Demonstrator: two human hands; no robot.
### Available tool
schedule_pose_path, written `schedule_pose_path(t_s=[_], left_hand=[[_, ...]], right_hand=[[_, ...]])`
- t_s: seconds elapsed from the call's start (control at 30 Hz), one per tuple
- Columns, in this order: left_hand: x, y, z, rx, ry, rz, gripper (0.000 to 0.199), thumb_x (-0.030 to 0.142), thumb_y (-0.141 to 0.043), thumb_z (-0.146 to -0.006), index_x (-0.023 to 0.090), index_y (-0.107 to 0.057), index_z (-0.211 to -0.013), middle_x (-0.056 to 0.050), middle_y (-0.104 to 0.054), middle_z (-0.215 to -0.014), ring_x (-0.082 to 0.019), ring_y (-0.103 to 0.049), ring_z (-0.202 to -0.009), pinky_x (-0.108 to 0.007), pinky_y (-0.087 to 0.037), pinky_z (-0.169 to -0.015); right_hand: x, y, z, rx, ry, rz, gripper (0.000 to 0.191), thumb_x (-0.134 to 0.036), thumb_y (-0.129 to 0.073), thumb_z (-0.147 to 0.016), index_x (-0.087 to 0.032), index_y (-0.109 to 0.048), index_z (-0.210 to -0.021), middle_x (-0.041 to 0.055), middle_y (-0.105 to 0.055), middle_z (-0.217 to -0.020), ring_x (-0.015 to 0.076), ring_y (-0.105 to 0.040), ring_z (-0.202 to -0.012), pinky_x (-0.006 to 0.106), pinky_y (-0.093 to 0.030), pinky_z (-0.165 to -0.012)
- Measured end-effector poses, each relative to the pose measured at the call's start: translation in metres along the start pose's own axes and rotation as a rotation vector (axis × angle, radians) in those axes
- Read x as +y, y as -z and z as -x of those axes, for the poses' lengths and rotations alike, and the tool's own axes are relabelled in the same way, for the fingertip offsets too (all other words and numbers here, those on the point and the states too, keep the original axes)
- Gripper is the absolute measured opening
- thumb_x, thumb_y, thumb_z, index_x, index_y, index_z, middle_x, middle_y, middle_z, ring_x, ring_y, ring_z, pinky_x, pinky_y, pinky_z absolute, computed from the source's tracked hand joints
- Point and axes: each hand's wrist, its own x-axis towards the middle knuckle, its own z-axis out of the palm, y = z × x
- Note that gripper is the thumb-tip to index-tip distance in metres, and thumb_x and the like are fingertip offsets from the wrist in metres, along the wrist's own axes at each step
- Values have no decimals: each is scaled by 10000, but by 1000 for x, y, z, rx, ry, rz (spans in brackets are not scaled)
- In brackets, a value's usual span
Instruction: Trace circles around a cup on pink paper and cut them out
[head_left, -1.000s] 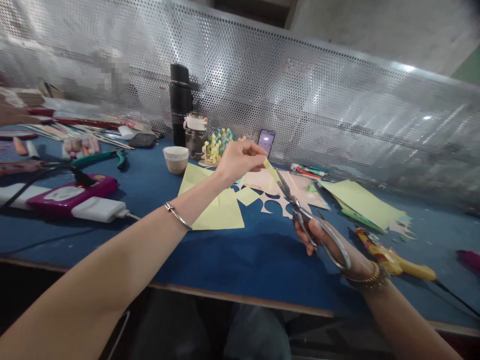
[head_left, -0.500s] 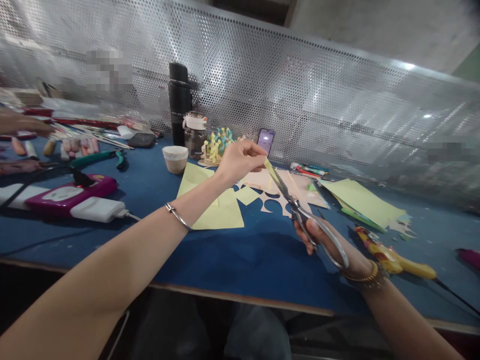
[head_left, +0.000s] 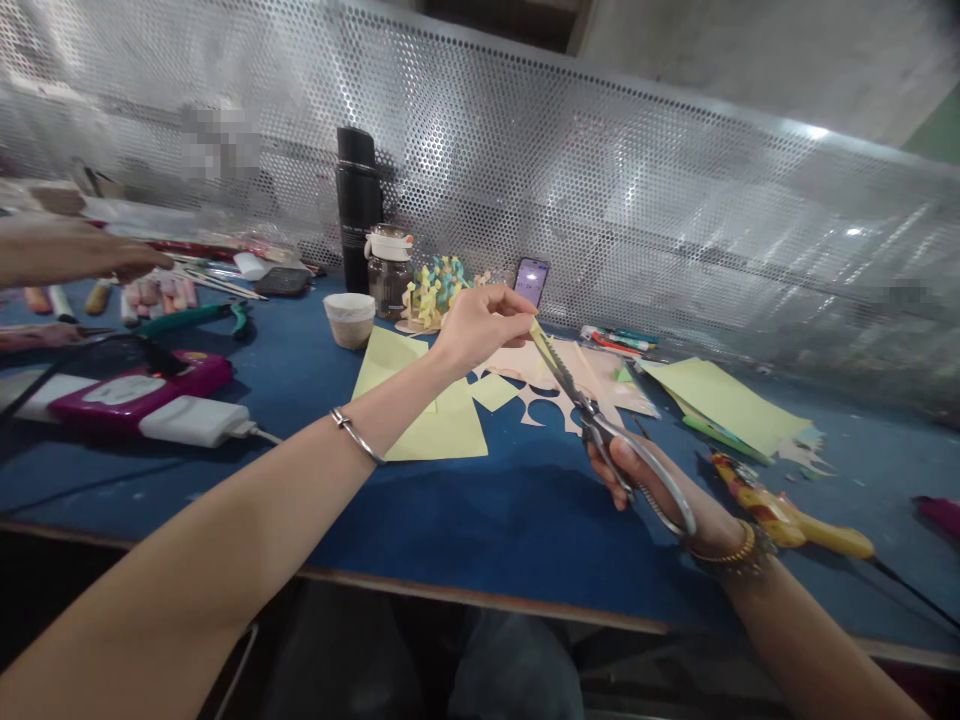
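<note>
Between the thumb and fingers of my left hand is a narrow strip of yellow paper, pinched at its upper end. My right hand grips metal scissors, whose blades point up and left against the strip. How far the blades cut into the paper I cannot make out. Under my left wrist lies a larger yellow sheet with a small yellow paper square beside it. Beyond the scissors are peach paper offcuts with curved cutouts.
A glue gun lies right of my right hand, below more yellow paper. Behind stand a paper cup, a jar, a black flask and a phone. A purple power strip and another person's hand are at left.
The other person's hand at far left has reached further right and over the clay-like pieces. My hands, the strip and the scissors hold almost the same position.
</note>
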Motion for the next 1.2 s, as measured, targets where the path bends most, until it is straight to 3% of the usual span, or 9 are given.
schedule_pose_path(t_s=[0.43,0.67,1.2], left_hand=[[0,0,0,-18,10,47,141,225,-690,-641,154,-659,-758,4,-627,-666,-129,-667,-622,-265,-582,-664],[0,0,-1,-20,4,73,135,204,-689,-648,140,-661,-763,10,-621,-646,-137,-673,-622,-282,-593,-668],[1,0,-1,-24,24,58,106,185,-681,-680,137,-655,-771,-3,-624,-657,-128,-663,-626,-293,-581,-682]], right_hand=[[1,0,-1,-6,-8,17,428,-583,-365,-910,-177,-482,-844,-16,-447,-682,99,-425,-523,260,-409,-518],[-2,-4,-3,19,-55,28,449,-616,-391,-884,-188,-415,-752,-34,-418,-649,74,-414,-479,232,-384,-454],[-6,-5,-5,38,-114,125,512,-702,-390,-823,-199,-397,-731,-46,-421,-611,67,-423,-417,228,-386,-411]])
